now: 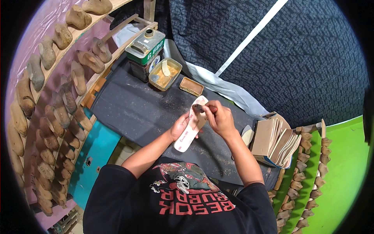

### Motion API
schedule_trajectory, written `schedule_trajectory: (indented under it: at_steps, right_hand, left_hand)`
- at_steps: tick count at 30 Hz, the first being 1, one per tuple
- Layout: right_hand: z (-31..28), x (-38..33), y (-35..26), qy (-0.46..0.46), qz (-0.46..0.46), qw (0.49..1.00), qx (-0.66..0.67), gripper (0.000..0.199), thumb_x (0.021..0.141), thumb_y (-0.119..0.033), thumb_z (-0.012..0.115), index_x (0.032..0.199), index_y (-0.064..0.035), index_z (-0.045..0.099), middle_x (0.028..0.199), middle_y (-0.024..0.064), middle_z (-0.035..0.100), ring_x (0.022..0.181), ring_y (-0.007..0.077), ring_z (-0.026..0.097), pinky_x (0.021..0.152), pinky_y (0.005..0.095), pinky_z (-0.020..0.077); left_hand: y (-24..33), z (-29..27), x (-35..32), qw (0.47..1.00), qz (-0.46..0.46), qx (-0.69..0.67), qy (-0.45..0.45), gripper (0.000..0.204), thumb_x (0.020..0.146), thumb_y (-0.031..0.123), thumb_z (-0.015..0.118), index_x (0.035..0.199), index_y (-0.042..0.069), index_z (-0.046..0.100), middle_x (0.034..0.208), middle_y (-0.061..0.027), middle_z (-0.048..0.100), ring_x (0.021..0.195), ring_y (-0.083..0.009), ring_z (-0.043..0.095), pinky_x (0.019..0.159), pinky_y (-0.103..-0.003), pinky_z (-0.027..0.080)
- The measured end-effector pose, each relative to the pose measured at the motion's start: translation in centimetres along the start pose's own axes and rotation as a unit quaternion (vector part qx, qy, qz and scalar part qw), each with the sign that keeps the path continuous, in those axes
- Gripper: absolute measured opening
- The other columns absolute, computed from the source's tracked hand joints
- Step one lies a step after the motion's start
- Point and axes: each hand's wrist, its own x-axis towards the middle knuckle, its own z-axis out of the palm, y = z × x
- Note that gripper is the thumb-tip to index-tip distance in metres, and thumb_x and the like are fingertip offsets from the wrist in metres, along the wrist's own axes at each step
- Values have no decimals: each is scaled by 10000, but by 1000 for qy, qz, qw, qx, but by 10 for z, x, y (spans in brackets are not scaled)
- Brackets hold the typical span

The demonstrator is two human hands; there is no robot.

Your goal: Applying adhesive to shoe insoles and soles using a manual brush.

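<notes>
My left hand holds a long white insole with red print, thumb at its edge and fingers passing underneath. The insole slants over the table, its far end pointing away from me. My right hand is closed on a small brush with a dark head and what looks like a red handle. The brush head lies over the insole's far part, and it seems to touch the surface. Beyond my hands stand an open rectangular tub with amber residue and a pale scraper-like piece, and a small shallow tin.
A green and black metal can stands behind the tub on the dark table. To the right, a cardboard box is packed with insole-shaped boards. Wooden shoe lasts fill racks at left; more hang at right. Dark patterned cloth hangs behind.
</notes>
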Motion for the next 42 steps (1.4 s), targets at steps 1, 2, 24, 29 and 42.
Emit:
schedule_trajectory:
  at_steps: [1, 2, 24, 29, 42]
  right_hand:
    - [1, -1, -3, -8, 4, 1000, 30, 174, 931, -153, 724, 992, -42, 606, 694, 122, 668, 608, 284, 696, 542, 376, 521]
    - [0, 0, -2, -8, 5, 999, 30, 174, 931, -153, 724, 992, -42, 606, 694, 122, 668, 608, 284, 696, 542, 376, 521]
    - [-7, 11, -9, 19, 42, 998, 51, 138, 964, -131, 685, 984, -29, 594, 684, 141, 669, 602, 286, 703, 556, 360, 522]
    - [-14, 23, 14, 83, 64, 994, -26, 140, 968, -137, 684, 984, -33, 591, 682, 133, 673, 584, 287, 690, 524, 361, 508]
    - [9, 35, 47, 115, 103, 987, 43, 161, 990, -162, 659, 987, -17, 589, 691, 139, 669, 585, 222, 678, 545, 337, 493]
  left_hand:
    - [-1, 2, -1, 1000, -4, -7, 13, 641, 1053, 560, 261, 1379, 80, 532, 1117, -167, 702, 899, -353, 727, 727, -455, 620]
    - [-1, 3, -2, 1000, -9, -13, 26, 635, 1053, 560, 259, 1375, 87, 535, 1102, -178, 705, 878, -354, 729, 727, -457, 621]
    - [-11, -26, 4, 996, -51, -20, -66, 609, 1068, 516, 259, 1407, 81, 516, 1176, -169, 682, 1008, -371, 700, 779, -495, 610]
    - [-7, -5, 5, 997, -47, -2, -63, 599, 1068, 520, 265, 1385, 84, 527, 1154, -164, 689, 1007, -372, 700, 783, -505, 609]
    - [-12, -15, 3, 999, -44, 3, -28, 629, 1064, 550, 296, 1420, 79, 513, 1250, -135, 666, 956, -328, 717, 724, -446, 627]
